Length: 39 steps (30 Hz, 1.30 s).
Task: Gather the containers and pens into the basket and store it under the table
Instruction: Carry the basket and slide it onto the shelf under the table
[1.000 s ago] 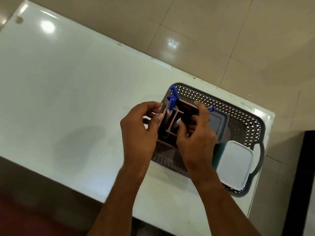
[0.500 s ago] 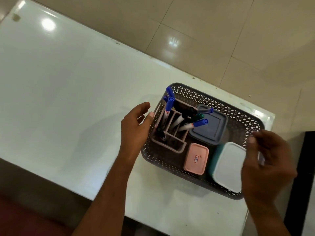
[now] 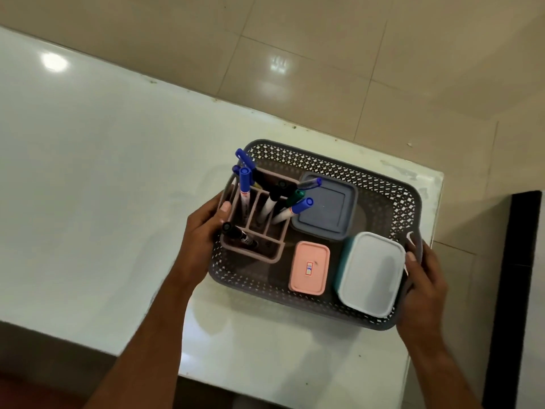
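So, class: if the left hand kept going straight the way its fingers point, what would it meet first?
The left hand already grips the basket at its left end, so going on it would press into the pen holder just inside, though depth is hard to judge.

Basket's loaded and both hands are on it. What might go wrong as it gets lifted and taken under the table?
The pens lean loosely in the pen holder at the end gripped by the left hand; a tilt may spill them. The white-lidded container stands above the basket rim near the right hand and may slide out. The basket sits near the table corner, so a slip drops it.
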Each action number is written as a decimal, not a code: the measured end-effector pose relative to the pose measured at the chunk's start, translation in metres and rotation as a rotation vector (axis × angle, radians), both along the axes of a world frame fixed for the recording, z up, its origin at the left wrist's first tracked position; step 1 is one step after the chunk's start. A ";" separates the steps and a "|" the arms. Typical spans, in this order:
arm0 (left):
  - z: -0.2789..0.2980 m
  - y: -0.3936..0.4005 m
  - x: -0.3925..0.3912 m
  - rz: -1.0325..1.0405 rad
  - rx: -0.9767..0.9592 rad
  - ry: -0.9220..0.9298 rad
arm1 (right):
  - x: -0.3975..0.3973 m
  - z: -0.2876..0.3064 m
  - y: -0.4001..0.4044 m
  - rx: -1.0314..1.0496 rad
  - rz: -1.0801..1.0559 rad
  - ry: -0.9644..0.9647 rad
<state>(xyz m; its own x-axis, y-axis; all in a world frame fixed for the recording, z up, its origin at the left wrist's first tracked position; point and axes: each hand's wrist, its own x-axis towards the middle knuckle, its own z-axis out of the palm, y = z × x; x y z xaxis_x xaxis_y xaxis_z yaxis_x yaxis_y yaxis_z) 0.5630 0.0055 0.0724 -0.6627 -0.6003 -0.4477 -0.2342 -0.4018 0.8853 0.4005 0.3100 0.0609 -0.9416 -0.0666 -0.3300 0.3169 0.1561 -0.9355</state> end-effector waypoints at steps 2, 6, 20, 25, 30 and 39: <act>-0.001 0.004 -0.002 0.022 0.025 0.011 | -0.001 0.001 0.000 -0.036 0.030 -0.029; 0.006 0.011 -0.006 0.070 0.061 0.002 | -0.002 0.002 0.003 -0.055 0.038 -0.078; 0.104 0.079 -0.043 0.260 0.015 0.066 | -0.082 0.107 0.034 -0.095 0.208 -0.080; 0.154 0.117 -0.063 0.423 0.013 0.114 | -0.143 0.166 0.041 -0.111 0.373 -0.053; 0.210 0.149 -0.079 0.593 0.028 0.160 | -0.190 0.227 0.034 -0.104 0.532 -0.031; 0.311 0.190 -0.088 0.737 0.018 0.138 | -0.226 0.341 0.028 -0.055 0.721 0.013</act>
<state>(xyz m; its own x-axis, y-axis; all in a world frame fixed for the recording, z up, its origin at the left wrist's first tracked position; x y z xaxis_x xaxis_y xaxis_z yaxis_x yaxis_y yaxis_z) 0.4754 0.1951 0.3835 -0.1429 -0.9038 -0.4034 0.2136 -0.4261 0.8791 0.1750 0.3384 0.4024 -0.6609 -0.6890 -0.2975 0.1415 0.2749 -0.9510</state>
